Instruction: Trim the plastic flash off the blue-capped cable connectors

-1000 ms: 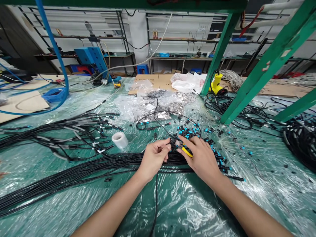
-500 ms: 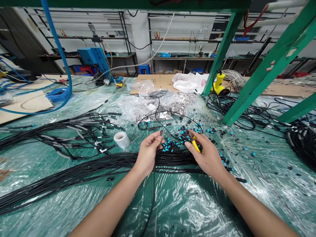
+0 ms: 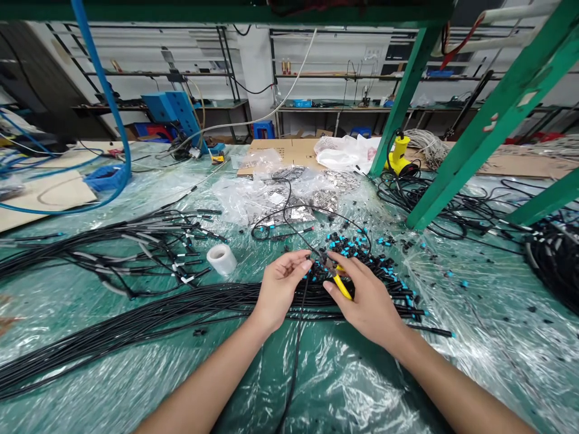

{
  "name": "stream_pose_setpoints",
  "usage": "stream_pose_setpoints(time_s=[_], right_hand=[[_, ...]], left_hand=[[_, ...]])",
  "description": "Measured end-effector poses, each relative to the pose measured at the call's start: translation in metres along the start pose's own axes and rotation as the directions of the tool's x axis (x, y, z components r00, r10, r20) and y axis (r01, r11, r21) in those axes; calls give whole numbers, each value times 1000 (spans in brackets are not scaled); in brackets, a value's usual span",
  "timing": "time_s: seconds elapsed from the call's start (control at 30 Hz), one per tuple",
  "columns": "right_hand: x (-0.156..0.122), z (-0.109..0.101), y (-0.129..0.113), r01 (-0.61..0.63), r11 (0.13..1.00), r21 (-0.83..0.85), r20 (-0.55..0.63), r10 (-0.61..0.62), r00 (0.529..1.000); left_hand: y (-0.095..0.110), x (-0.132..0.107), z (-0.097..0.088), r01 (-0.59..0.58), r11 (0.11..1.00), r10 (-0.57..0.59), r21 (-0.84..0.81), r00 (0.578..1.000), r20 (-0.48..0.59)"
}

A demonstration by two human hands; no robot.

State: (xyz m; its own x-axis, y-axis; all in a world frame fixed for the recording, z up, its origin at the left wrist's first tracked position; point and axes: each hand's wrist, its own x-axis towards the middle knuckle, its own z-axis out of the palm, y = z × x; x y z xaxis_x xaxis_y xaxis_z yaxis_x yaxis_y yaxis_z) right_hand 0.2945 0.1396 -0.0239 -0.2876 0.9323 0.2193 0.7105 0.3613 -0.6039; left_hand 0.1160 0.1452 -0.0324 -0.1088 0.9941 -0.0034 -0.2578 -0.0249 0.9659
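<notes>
My right hand (image 3: 367, 301) grips small yellow-handled wire cutters (image 3: 344, 286), their dark jaws near the fingertips of my left hand (image 3: 281, 292). The left fingers pinch a small dark cable end, which is partly hidden, on a thin black cable (image 3: 304, 235). Both hands hover above a long bundle of black cables (image 3: 190, 300). Right beside them lies a heap of black connectors with blue tips (image 3: 357, 253). The cutter jaws are partly hidden by my fingers.
Green plastic sheeting (image 3: 470, 361) covers the bench. A wired cable group (image 3: 149, 253) and a white tape roll (image 3: 221, 260) lie to the left. Plastic bags of foil parts (image 3: 271, 199) lie ahead. Green steel frame posts (image 3: 452, 163) and black cable coils (image 3: 552, 259) stand at right.
My hands have moved closer together, bringing the cutter jaws up to the cable end in my left fingers. The view has shifted slightly.
</notes>
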Motion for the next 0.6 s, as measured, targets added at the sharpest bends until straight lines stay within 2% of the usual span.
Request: stream_pose_setpoints(time_s=[0.27, 0.6], right_hand=[[-2, 4, 0, 93, 978, -188, -26, -99, 995], [-2, 4, -1, 111, 974, -198, -16, -117, 993]], left_hand=[[-2, -3, 1, -33, 999, 33, -6, 999, -12], [-4, -4, 2, -78, 996, 79, 41, 997, -16]])
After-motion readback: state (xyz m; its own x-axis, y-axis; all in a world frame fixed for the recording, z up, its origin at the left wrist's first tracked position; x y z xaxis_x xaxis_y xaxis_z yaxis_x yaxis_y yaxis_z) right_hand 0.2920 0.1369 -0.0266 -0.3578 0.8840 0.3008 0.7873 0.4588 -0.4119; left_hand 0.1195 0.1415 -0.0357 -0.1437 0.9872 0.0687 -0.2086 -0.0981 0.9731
